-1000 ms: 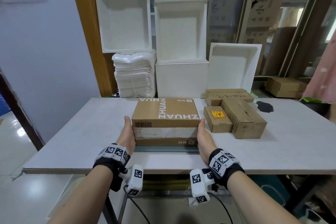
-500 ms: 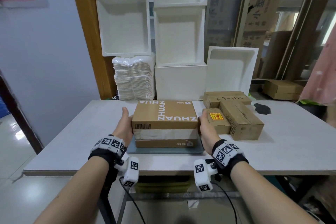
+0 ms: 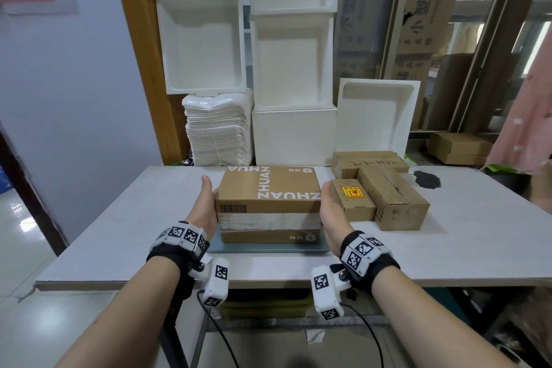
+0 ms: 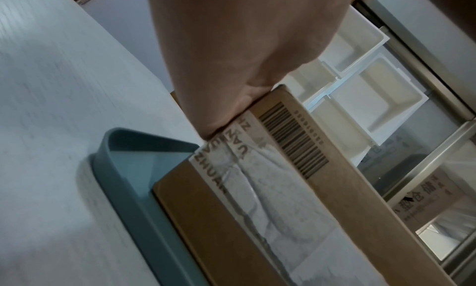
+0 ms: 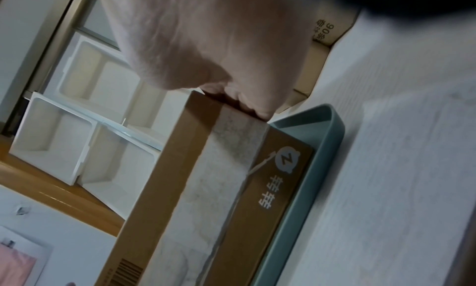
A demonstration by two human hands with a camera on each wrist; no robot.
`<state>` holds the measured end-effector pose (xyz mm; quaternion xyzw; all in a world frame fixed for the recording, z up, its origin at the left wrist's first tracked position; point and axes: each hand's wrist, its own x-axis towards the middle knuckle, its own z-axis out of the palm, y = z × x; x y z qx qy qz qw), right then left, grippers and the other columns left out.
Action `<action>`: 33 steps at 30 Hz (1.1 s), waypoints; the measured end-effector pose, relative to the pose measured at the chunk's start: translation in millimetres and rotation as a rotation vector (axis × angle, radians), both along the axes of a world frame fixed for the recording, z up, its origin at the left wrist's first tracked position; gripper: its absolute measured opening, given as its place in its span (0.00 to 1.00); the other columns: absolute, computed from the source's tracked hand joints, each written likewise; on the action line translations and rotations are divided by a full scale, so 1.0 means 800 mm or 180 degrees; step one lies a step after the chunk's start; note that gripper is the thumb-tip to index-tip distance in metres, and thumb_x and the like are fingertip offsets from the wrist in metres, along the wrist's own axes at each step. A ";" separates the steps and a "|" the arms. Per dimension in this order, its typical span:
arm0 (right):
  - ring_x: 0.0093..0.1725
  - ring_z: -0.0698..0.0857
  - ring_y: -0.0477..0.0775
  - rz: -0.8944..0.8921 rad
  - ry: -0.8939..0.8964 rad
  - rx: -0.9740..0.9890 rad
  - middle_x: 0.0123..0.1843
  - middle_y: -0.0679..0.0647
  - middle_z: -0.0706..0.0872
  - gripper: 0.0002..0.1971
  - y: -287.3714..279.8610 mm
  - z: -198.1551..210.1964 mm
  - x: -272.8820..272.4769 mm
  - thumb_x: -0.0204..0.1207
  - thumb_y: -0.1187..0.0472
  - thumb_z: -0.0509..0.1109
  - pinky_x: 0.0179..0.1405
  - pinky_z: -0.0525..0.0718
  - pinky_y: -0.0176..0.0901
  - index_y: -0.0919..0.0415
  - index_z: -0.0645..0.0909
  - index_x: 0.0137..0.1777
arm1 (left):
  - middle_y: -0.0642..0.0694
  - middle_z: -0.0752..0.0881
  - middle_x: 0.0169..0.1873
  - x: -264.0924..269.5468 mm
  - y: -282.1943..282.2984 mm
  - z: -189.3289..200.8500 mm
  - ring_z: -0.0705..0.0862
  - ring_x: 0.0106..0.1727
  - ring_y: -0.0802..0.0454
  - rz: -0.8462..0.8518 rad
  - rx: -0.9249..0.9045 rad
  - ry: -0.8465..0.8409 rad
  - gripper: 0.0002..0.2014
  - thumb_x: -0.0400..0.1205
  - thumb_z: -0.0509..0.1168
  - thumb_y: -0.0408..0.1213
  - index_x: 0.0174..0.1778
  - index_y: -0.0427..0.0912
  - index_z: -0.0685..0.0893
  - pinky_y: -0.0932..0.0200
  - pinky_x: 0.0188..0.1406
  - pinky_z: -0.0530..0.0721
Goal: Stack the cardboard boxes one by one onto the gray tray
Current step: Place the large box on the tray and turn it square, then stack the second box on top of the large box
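Observation:
A large cardboard box (image 3: 268, 188) printed "ZHUAN ZHUAN" sits in the gray tray (image 3: 268, 248) near the table's front edge. My left hand (image 3: 204, 206) presses flat against its left end, thumb pointing forward beside the top edge. On the opposite end lies my right hand (image 3: 330, 212), also flat. The fingers of both are hidden behind the box. In the left wrist view the palm (image 4: 244, 66) meets the box (image 4: 257, 209) above the tray's corner (image 4: 123, 188). The right wrist view shows the palm (image 5: 206, 46) on the box (image 5: 206, 188), with the tray's rim (image 5: 309, 188) beside it.
Three smaller cardboard boxes lie right of the tray: one with a red and yellow label (image 3: 352, 200), a long one (image 3: 391, 200), and a handwritten one (image 3: 370, 161) behind. A black scrap (image 3: 427, 179) lies further right. White foam boxes (image 3: 292, 69) stand behind the table (image 3: 119, 218).
Both hands have slid forward along the ends of the large box. The box stays in the tray. The head view has tilted a little.

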<state>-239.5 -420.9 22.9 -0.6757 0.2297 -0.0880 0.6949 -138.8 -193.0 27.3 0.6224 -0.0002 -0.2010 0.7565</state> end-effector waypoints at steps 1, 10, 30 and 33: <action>0.86 0.65 0.57 0.0004 -0.0011 -0.0046 0.86 0.55 0.69 0.37 -0.003 0.000 0.003 0.86 0.34 0.42 0.85 0.58 0.53 0.58 0.64 0.85 | 0.37 0.82 0.68 -0.001 0.002 0.005 0.78 0.71 0.38 0.0037 0.0049 -0.0028 0.43 0.79 0.37 0.72 0.80 0.44 0.68 0.37 0.75 0.70; 0.88 0.62 0.53 0.0088 -0.0106 -0.0210 0.90 0.44 0.58 0.63 -0.052 0.024 0.012 0.52 0.08 0.40 0.85 0.59 0.67 0.40 0.55 0.88 | 0.43 0.54 0.85 0.006 -0.014 0.103 0.51 0.85 0.47 0.0081 0.0401 -0.0896 0.42 0.82 0.34 0.68 0.84 0.39 0.51 0.48 0.84 0.47; 0.88 0.61 0.59 -0.0229 0.0191 -0.0467 0.90 0.57 0.61 0.82 -0.261 0.038 0.035 0.34 0.05 0.42 0.88 0.56 0.62 0.57 0.55 0.88 | 0.41 0.50 0.85 -0.024 -0.289 0.146 0.49 0.85 0.49 -0.0967 0.0121 -0.0708 0.43 0.83 0.34 0.66 0.84 0.35 0.49 0.51 0.84 0.46; 0.89 0.61 0.58 -0.0244 0.0117 -0.0490 0.90 0.57 0.60 0.72 -0.272 0.060 0.035 0.49 0.09 0.41 0.88 0.56 0.61 0.57 0.56 0.88 | 0.42 0.50 0.85 -0.014 -0.317 0.145 0.48 0.85 0.48 -0.1003 0.0286 -0.0533 0.42 0.83 0.33 0.66 0.84 0.36 0.48 0.51 0.84 0.46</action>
